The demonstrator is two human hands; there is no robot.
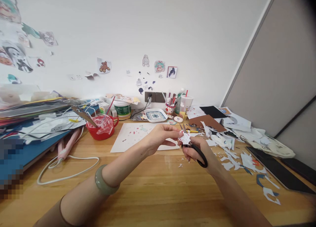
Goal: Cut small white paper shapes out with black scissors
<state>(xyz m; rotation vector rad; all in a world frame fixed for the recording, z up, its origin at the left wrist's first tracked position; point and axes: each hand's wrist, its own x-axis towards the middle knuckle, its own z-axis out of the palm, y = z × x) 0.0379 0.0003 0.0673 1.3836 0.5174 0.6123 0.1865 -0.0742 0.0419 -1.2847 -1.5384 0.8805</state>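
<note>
My left hand (161, 136) pinches the left edge of a small white paper cutout (185, 138) with red printed lines. The fingers of my right hand (197, 151) are wrapped round black-handled scissors (201, 157), whose blades point away from me behind the cutout. Whether the blades touch the paper, I cannot tell. Beyond my left hand lies a white sheet (130, 135) with several tiny red, dark and pale green pieces on it. A few small white scraps (180, 165) rest on the wooden table (153, 190) below my hands.
Paper offcuts (229, 154) are strewn along the right, beside a black tablet-like slab (278, 171). At the back stand a patterned square dish (156, 115), a brush cup (170, 109) and a lidded drink cup (186, 103). A red bowl (100, 133) and white cable (71, 182) occupy the left.
</note>
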